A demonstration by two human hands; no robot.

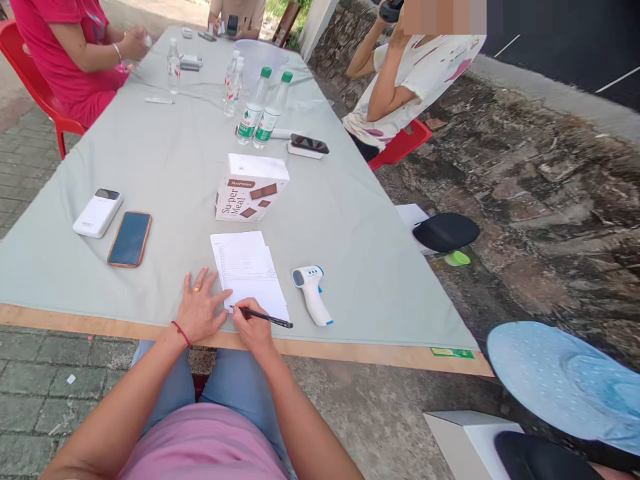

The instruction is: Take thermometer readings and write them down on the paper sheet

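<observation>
My right hand (253,327) grips a black pen (267,319), its tip down at the lower left part of a white printed sheet (247,277). Fingers spread, my left hand (201,310) lies flat on the table with its thumb and fingertips at the sheet's left edge. It wears a ring, and a red cord circles the wrist. Right of the paper lies a white and blue infrared thermometer (313,293). Just beyond the sheet stands a white "Su-per Meal" box (253,190). A phone in an orange-brown case (130,239) and a white power bank (98,213) lie to the left.
Green-capped water bottles (270,110) and several clear bottles (173,67) stand farther along the cloth-covered table (165,153). Beyond is a translucent basin (260,57). People sit at both sides and the far end. A light blue hat (560,380) sits beyond the right corner.
</observation>
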